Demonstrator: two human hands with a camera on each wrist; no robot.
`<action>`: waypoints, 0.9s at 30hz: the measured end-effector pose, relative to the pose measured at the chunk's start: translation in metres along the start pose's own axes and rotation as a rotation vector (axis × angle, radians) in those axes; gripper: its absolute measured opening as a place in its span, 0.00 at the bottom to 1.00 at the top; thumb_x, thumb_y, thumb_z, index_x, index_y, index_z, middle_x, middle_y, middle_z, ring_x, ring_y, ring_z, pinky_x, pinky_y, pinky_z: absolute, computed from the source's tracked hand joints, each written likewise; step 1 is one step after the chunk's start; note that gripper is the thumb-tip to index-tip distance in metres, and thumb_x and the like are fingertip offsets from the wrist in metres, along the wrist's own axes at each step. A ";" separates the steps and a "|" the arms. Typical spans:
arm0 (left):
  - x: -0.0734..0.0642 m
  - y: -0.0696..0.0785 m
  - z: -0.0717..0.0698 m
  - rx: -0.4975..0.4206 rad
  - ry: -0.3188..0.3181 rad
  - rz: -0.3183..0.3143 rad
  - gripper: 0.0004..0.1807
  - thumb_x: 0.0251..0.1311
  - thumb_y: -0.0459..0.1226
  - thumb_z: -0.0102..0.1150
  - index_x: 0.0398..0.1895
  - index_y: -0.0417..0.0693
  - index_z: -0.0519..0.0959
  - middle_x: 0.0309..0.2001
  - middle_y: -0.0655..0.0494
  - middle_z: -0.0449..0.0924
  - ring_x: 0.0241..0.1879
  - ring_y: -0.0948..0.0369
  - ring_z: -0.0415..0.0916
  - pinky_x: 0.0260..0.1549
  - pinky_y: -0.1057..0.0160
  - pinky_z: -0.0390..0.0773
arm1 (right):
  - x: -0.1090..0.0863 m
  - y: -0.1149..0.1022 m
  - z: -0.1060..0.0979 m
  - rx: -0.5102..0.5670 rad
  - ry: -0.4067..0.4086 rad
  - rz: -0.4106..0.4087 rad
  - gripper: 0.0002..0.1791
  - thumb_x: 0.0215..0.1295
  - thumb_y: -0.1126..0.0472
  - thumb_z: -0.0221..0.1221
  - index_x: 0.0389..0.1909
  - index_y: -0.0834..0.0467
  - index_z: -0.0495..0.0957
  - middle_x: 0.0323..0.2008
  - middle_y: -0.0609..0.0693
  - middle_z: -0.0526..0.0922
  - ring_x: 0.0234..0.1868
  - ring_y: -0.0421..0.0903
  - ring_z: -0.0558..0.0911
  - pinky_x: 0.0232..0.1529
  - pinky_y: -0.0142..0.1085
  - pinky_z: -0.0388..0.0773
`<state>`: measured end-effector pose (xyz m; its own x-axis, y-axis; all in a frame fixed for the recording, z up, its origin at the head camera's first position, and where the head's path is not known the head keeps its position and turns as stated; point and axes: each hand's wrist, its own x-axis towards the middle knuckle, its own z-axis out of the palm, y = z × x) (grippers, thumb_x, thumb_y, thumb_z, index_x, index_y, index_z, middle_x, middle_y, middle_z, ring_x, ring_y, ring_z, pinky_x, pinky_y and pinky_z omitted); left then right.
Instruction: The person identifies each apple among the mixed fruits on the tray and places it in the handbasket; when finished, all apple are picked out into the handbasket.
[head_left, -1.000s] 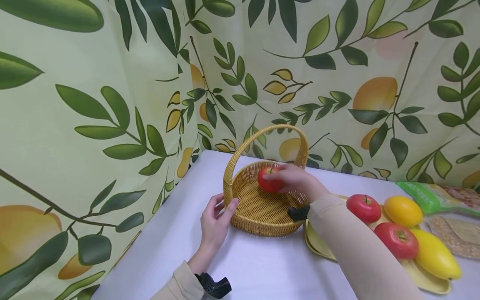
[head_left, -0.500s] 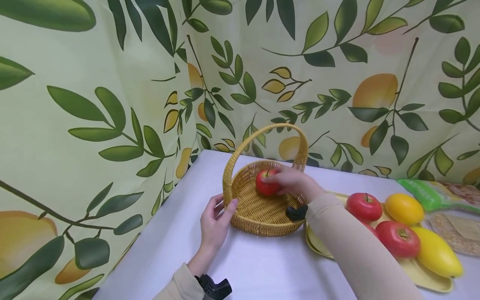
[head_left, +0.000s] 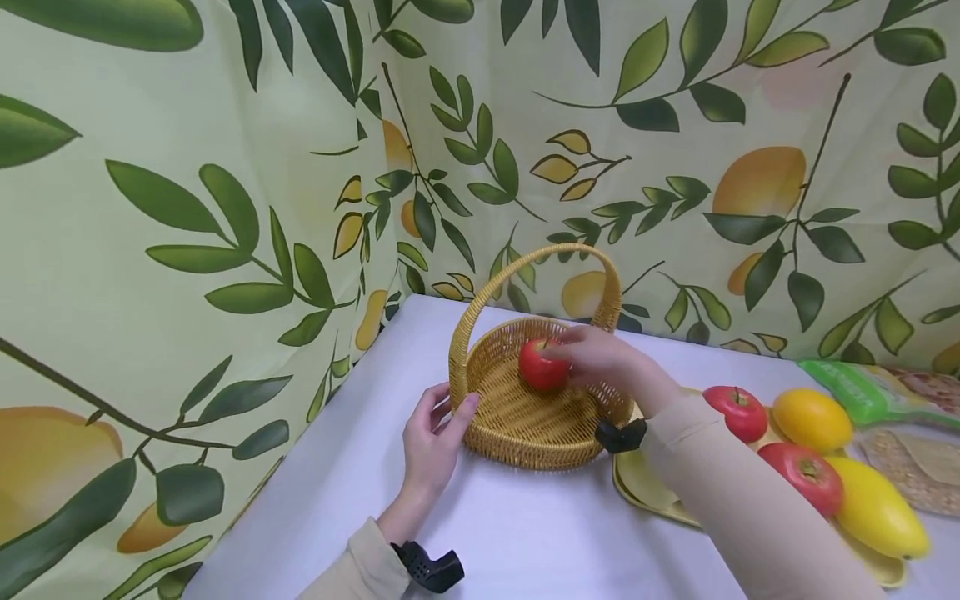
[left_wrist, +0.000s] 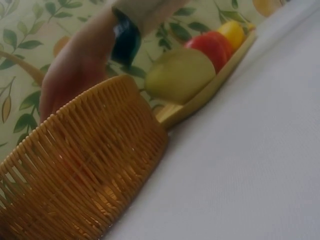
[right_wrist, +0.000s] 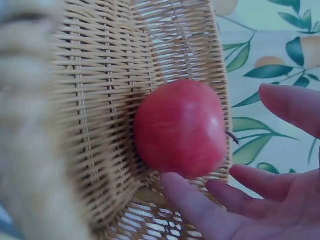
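A round wicker basket with a tall arched handle stands on the white table. Inside it, toward the back, lies a red apple, its stem pointing right in the right wrist view. My right hand reaches over the rim beside this apple. Its fingers are spread, one tip close at the apple's edge, and a gap shows between thumb and apple. My left hand holds the basket's left side, thumb on the near wall and fingers behind; the left wrist view shows only the basket's outer wall.
Right of the basket, a pale yellow tray bears red apples, an orange, a yellow mango and a greenish fruit. My right sleeve covers part of it. A green bag and a clear packet lie farther right.
The right hand has eased slightly right and its fingers have loosened from the apple, which rests in the basket. The left hand stays at the basket's side.
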<state>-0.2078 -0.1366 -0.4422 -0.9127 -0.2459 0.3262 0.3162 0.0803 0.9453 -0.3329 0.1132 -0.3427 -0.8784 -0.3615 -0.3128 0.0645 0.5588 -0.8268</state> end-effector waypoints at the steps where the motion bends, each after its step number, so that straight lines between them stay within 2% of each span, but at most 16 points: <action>1: 0.001 0.000 0.000 -0.001 -0.005 0.001 0.19 0.66 0.47 0.68 0.56 0.51 0.80 0.57 0.52 0.78 0.59 0.52 0.78 0.56 0.55 0.79 | -0.005 0.000 -0.002 -0.019 0.000 -0.013 0.40 0.71 0.49 0.63 0.75 0.65 0.60 0.65 0.64 0.71 0.56 0.59 0.76 0.57 0.51 0.78; 5: 0.005 0.001 0.000 0.006 -0.009 0.007 0.19 0.65 0.47 0.68 0.55 0.51 0.80 0.57 0.52 0.78 0.59 0.51 0.78 0.57 0.54 0.79 | -0.026 -0.002 -0.013 -0.080 0.006 -0.076 0.40 0.72 0.48 0.62 0.75 0.65 0.60 0.65 0.64 0.72 0.53 0.57 0.81 0.55 0.50 0.81; 9: 0.006 0.001 -0.001 0.014 -0.003 0.012 0.19 0.66 0.46 0.68 0.56 0.49 0.80 0.57 0.51 0.79 0.59 0.51 0.78 0.57 0.54 0.78 | -0.049 -0.002 -0.022 -0.051 0.001 -0.114 0.42 0.72 0.47 0.62 0.76 0.65 0.57 0.69 0.64 0.69 0.53 0.54 0.84 0.56 0.51 0.80; 15: 0.005 -0.001 -0.002 0.008 -0.002 -0.005 0.20 0.66 0.46 0.68 0.57 0.48 0.80 0.58 0.50 0.78 0.60 0.50 0.77 0.58 0.53 0.78 | -0.086 0.010 -0.028 -0.014 0.008 -0.145 0.43 0.71 0.44 0.63 0.77 0.60 0.57 0.72 0.62 0.67 0.63 0.60 0.77 0.58 0.51 0.79; 18: 0.003 -0.001 -0.002 0.012 0.004 -0.018 0.21 0.66 0.47 0.68 0.57 0.48 0.80 0.58 0.50 0.78 0.60 0.51 0.77 0.58 0.53 0.78 | -0.106 0.019 -0.029 0.014 0.033 -0.147 0.43 0.70 0.43 0.63 0.77 0.59 0.59 0.73 0.62 0.65 0.66 0.62 0.75 0.57 0.51 0.79; 24: 0.000 -0.003 -0.001 0.015 0.008 -0.010 0.20 0.65 0.47 0.68 0.56 0.50 0.80 0.57 0.52 0.79 0.59 0.51 0.78 0.56 0.54 0.79 | -0.141 0.044 -0.036 -0.081 0.096 -0.115 0.40 0.72 0.41 0.60 0.76 0.56 0.60 0.73 0.63 0.66 0.59 0.57 0.81 0.56 0.56 0.79; 27: 0.000 -0.003 0.000 0.012 0.003 0.003 0.21 0.66 0.47 0.68 0.57 0.49 0.80 0.57 0.52 0.78 0.59 0.51 0.78 0.57 0.55 0.79 | -0.156 0.060 -0.039 -0.105 0.136 -0.092 0.39 0.73 0.41 0.59 0.77 0.55 0.60 0.70 0.64 0.68 0.56 0.56 0.82 0.51 0.53 0.81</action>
<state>-0.2091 -0.1374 -0.4448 -0.9109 -0.2490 0.3290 0.3157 0.0930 0.9443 -0.2102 0.2324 -0.3253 -0.9347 -0.3142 -0.1663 -0.0624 0.6055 -0.7934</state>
